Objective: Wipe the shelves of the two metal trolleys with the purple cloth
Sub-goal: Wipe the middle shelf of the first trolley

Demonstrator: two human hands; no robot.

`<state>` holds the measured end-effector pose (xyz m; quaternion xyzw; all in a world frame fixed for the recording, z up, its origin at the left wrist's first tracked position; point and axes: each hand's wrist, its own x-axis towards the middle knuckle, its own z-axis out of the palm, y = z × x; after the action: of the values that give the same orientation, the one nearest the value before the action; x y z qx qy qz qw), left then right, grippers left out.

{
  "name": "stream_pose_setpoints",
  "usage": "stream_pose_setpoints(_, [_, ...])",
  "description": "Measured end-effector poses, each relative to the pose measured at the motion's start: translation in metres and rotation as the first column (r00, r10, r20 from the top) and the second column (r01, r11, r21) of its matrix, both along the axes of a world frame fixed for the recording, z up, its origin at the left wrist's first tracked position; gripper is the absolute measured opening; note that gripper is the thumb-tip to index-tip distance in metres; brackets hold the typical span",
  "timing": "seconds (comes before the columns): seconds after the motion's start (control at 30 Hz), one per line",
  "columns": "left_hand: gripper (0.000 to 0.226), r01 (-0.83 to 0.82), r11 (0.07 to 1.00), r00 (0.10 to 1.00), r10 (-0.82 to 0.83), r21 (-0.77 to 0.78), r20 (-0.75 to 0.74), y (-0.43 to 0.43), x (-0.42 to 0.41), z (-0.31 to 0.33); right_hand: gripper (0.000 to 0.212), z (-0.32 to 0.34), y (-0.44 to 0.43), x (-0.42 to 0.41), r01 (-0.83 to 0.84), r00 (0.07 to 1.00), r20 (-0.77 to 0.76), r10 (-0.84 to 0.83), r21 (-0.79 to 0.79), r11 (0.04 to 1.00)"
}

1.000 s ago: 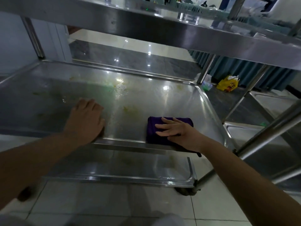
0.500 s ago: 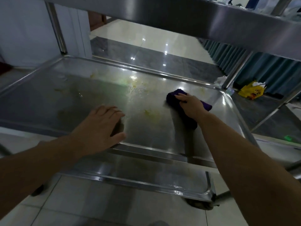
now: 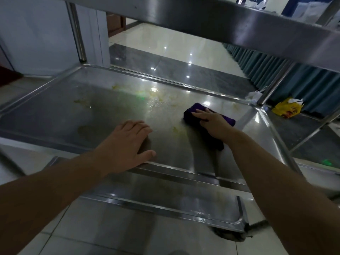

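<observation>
A crumpled yellow plastic bag (image 3: 287, 109) lies on the floor at the foot of a long teal pleated drape (image 3: 303, 83), with a smaller white bag (image 3: 254, 94) near it to the left. The glossy cream floor (image 3: 165, 41) mirrors ceiling lights as bright dots and is crossed by a dark grey band (image 3: 184, 70). At far left stands a white wall panel (image 3: 36, 34), a brown wooden door (image 3: 116, 24) just beyond it, and pale bags (image 3: 303, 8) sit blurred at upper right.
</observation>
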<state>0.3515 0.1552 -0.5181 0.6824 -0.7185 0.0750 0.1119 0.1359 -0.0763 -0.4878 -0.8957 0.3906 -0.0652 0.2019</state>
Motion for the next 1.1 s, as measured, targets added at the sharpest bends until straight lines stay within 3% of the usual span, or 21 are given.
stream_pose_setpoints(0.17, [0.082, -0.006, 1.0, 1.0, 0.006, 0.024, -0.002, 0.002, -0.001, 0.002, 0.048, 0.002, 0.054, -0.005, -0.17, 0.985, 0.028, 0.169, 0.072, 0.983])
stream_pose_setpoints(0.27, [0.069, -0.009, 1.0, 1.0, 0.009, 0.018, -0.003, 0.003, -0.002, 0.004, 0.047, 0.002, 0.084, -0.009, -0.225, 0.974, 0.06, 0.22, 0.09, 0.97])
stream_pose_setpoints(0.53, [0.055, -0.029, 0.999, 1.0, 0.029, 0.015, -0.005, 0.003, -0.002, 0.005, 0.051, -0.006, 0.136, -0.023, -0.389, 0.921, 0.007, 0.389, 0.015, 0.921])
stream_pose_setpoints(0.8, [0.066, -0.015, 0.999, 1.0, 0.016, 0.049, -0.014, 0.004, -0.002, 0.004, 0.048, -0.008, 0.104, -0.002, -0.264, 0.962, 0.064, 0.266, -0.043, 0.964])
stream_pose_setpoints(1.1, [0.061, -0.036, 0.999, 0.999, 0.037, 0.019, -0.028, 0.0, 0.005, -0.003, 0.044, -0.003, 0.019, 0.054, -0.064, 0.998, -0.029, 0.062, -0.071, 0.995])
